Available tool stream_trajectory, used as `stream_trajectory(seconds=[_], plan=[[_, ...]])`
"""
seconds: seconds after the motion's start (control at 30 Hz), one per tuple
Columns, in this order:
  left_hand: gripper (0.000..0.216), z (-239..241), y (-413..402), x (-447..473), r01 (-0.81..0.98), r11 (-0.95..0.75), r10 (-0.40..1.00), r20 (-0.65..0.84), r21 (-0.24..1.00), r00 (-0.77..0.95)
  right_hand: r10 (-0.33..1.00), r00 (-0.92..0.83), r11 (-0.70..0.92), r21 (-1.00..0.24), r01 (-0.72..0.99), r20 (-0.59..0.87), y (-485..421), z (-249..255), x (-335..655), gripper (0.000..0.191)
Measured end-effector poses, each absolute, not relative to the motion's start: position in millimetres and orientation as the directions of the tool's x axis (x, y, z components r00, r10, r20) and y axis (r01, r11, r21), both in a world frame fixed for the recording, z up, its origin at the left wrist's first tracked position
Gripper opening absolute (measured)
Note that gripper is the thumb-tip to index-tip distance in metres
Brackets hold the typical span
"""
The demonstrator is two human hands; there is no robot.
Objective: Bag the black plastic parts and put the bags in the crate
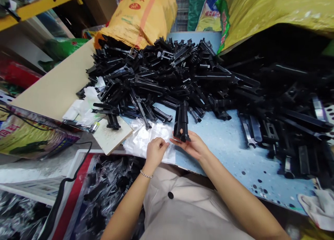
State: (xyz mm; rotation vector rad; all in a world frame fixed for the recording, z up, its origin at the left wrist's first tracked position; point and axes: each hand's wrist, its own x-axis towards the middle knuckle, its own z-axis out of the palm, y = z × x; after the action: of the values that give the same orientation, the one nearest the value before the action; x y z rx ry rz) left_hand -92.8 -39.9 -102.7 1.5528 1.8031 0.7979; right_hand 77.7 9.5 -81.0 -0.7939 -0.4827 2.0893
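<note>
My right hand (194, 146) holds a long black plastic part (181, 120) by its lower end, palm up. The part stands nearly upright, with a hollow channel along its length. Close to its left, my left hand (156, 149) is closed, fingers curled and thumb pressed in. Whatever those fingers hold, if anything, is hidden. Under and behind the left hand lie thin clear plastic bags (138, 134) at the table's front edge. A big heap of similar black parts (156, 76) covers the table beyond both hands.
A yellow sack (146, 14) spills parts at the back; another sack (261, 14) lies at right. A board (111, 135) with a black part on it sits left of the bags. Below left, a bin (109, 188) holds bagged parts. A cloth (319, 205) lies at right.
</note>
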Motion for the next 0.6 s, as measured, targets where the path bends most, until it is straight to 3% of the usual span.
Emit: stream_trajectory(seconds=[0.1,0.17,0.23,0.33,0.43,0.5,0.6], plan=[[0.017,-98,-43,-96,0.545,0.142,0.985,-0.063,0.827,-0.161,0.798,-0.435,-0.601,-0.604,-0.523,-0.417,9,-88,74,0.023],[0.011,-92,-47,-101,0.574,0.052,0.990,0.035,0.817,-0.139,0.796,-0.414,-0.605,-0.614,-0.507,-0.442,10,-93,71,0.024],[0.022,-83,-51,-107,0.708,-0.069,0.991,0.132,0.702,-0.034,0.799,-0.403,-0.600,-0.621,-0.504,-0.446,11,-95,68,0.025],[0.035,-71,-55,-115,0.857,-0.131,0.989,0.122,0.498,0.080,0.827,-0.353,-0.562,-0.661,-0.498,-0.437,13,-91,68,0.025],[0.042,-66,-52,-119,0.823,-0.082,0.994,0.110,0.563,0.024,0.854,-0.330,-0.520,-0.684,-0.511,-0.403,4,-78,78,0.024],[0.045,-68,-48,-119,0.731,-0.053,0.995,0.100,0.680,-0.021,0.779,-0.479,-0.622,-0.587,-0.517,-0.404,-11,-71,92,0.025],[0.052,-74,-42,-119,0.600,-0.059,0.996,0.086,0.798,-0.017,0.470,-0.806,-0.879,-0.276,-0.389,-0.360,-42,-75,112,0.031]])
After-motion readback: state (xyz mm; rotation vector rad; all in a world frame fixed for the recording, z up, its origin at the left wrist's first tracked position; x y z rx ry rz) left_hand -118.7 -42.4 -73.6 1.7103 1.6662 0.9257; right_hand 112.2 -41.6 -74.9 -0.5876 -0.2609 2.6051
